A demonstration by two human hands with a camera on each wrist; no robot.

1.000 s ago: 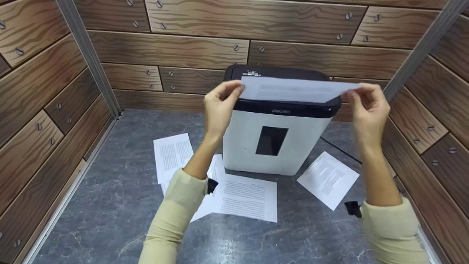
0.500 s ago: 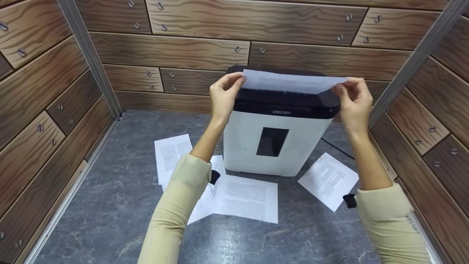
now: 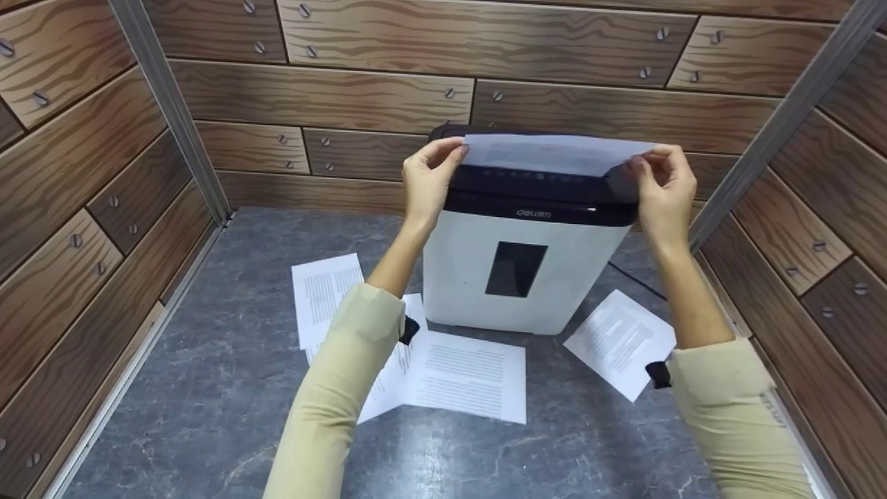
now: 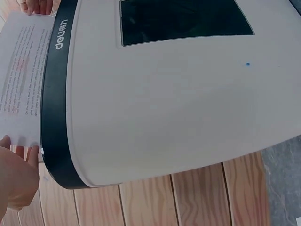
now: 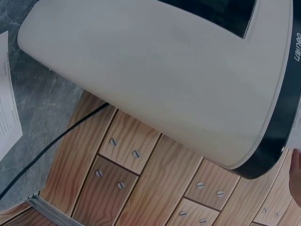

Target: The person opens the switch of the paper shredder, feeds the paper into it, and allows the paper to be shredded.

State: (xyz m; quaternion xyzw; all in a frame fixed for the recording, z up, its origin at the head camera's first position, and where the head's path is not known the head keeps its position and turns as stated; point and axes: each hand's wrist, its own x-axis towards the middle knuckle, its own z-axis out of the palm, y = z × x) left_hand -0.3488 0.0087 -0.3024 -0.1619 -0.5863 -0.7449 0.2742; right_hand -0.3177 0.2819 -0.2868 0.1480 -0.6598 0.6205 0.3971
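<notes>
A white paper shredder point(image 3: 478, 270) with a black top and a dark front window stands upright on the floor. Above its top is a printed sheet of paper point(image 3: 547, 152), stretched between both hands. My left hand point(image 3: 426, 184) pinches the sheet's left end between thumb and fingers. At the right end my right hand point(image 3: 669, 197) pinches it likewise. In the left wrist view the paper's print point(image 4: 23, 75) faces the camera beside the black rim. Whether the far edge sits in the slot is hidden by the sheet. Only a few fingertips point(image 5: 295, 172) show in the right wrist view.
Several printed sheets point(image 3: 471, 374) lie overlapping on the grey floor, left and in front of the shredder. Another sheet point(image 3: 620, 343) lies at its right, near a black power cord point(image 3: 634, 278). Wood-patterned walls point(image 3: 312, 97) close in the back and sides.
Both hands have carried the sheet away from me over the shredder's top, the right hand also shifting left. In the last half second they have moved only slightly.
</notes>
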